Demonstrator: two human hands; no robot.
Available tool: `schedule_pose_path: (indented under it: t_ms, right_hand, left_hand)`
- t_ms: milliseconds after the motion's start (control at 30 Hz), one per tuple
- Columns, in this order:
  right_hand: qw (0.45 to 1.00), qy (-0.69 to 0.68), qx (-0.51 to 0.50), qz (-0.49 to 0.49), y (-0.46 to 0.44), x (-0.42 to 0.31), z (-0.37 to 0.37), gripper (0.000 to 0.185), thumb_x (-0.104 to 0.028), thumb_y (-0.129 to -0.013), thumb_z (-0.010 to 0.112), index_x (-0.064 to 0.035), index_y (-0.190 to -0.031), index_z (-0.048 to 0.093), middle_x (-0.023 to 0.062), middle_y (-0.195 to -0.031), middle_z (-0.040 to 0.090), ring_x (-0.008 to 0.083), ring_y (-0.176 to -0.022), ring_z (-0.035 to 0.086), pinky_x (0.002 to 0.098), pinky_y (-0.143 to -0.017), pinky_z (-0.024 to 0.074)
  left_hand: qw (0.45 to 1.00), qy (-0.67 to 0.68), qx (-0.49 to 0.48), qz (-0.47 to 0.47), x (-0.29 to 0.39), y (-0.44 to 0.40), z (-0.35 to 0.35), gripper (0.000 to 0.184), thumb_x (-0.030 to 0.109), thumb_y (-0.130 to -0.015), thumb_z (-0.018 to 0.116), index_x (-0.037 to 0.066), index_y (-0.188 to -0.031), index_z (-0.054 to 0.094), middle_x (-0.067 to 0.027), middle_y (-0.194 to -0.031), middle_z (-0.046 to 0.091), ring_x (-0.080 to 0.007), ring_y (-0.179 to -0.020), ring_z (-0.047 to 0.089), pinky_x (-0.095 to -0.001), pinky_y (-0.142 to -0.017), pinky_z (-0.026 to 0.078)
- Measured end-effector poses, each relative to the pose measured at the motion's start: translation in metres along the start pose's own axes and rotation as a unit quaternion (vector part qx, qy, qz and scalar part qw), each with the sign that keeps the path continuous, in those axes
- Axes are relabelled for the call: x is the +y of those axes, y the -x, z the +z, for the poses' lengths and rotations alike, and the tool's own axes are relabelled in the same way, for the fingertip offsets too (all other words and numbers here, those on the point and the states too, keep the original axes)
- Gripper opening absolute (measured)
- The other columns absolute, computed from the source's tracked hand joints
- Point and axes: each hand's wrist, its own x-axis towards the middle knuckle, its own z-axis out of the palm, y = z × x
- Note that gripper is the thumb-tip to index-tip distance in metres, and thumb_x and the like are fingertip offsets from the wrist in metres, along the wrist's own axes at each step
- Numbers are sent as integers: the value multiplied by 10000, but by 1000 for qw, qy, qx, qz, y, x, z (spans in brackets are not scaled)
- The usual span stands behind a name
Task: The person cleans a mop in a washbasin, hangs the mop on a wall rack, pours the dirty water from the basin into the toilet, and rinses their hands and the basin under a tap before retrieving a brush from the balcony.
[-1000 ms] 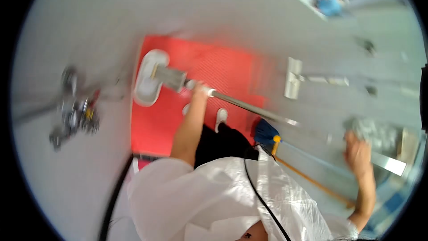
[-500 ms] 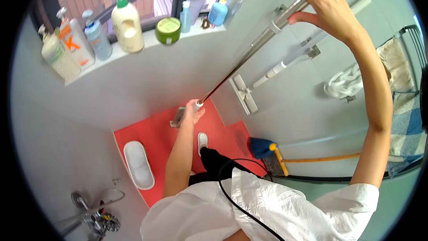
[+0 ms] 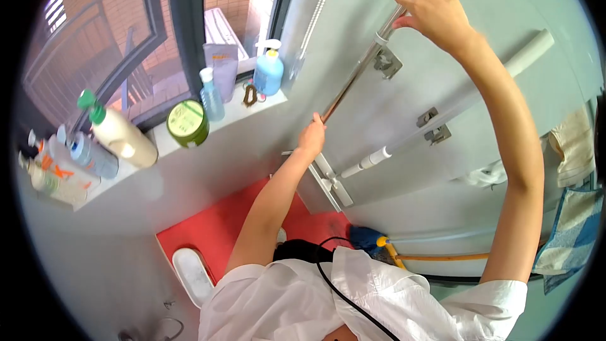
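Note:
A long shiny metal pole (image 3: pixel 353 83) with a white collar runs slantwise along the tiled wall. My left hand (image 3: pixel 312 136) is wrapped round its lower part. Higher up, my right hand (image 3: pixel 435 16) has its fingers and thumb bent around the pole near its top. Just beside the pole is a metal wall clip (image 3: pixel 387 63). My left hand and forearm hide most of what is at the pole's lower end. A white flat-headed mop (image 3: pixel 367 163) hangs on the wall to the right, near another clip (image 3: pixel 428 117).
Pump bottles (image 3: pixel 123 136), a green tub (image 3: pixel 188 124) and a blue dispenser (image 3: pixel 269 72) line the window ledge (image 3: pixel 165 142). A white tray (image 3: pixel 192 278) lies on the red floor (image 3: pixel 208 230). A blue broom (image 3: pixel 365 238) and checked towel (image 3: pixel 568 230) are at right.
The pole has been raised and brought closer to the wall clip, both hands moving with it. My left hand has gone up from over the floor. The view has turned toward the window and wall.

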Motion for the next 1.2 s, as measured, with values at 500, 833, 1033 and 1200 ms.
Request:
schedule_pose_path:
  t_ms: [500,833,1033,1200]
  right_hand:
    - [989,-48,-107,86,9,-10,99,487,-474,-747,502,-110,-1071,487,47,-1348,301,209,-1286,189,505,-1052,86]
    - [987,-33,-124,96,3,-11,123,558,-502,-717,508,-118,-1121,493,39,-1352,305,190,-1289,187,492,-1059,53]
    - [969,-31,-214,119,-2,-17,100,584,-500,-700,540,-108,-1132,506,45,-1335,339,203,-1285,202,492,-1059,36]
    - [956,-169,63,230,11,-52,88,357,-287,-824,532,-74,-1111,529,116,-1098,549,233,-1090,468,375,-983,244]
  left_hand:
    - [997,-25,-53,42,59,-69,9,404,180,-883,396,-44,-1174,226,-244,-1019,510,-386,-823,568,-456,-710,463]
    - [990,-110,-78,44,123,-103,-17,147,85,-865,335,-13,-972,314,-262,-908,549,-370,-753,593,-426,-668,494]
    - [959,-222,16,177,93,-90,-18,294,95,-814,422,-9,-1086,381,-128,-715,603,-276,-618,623,-344,-549,505]
    - [953,-268,-15,140,23,-1,-24,344,98,-734,504,13,-1055,417,-140,-792,606,-289,-663,621,-373,-557,495]
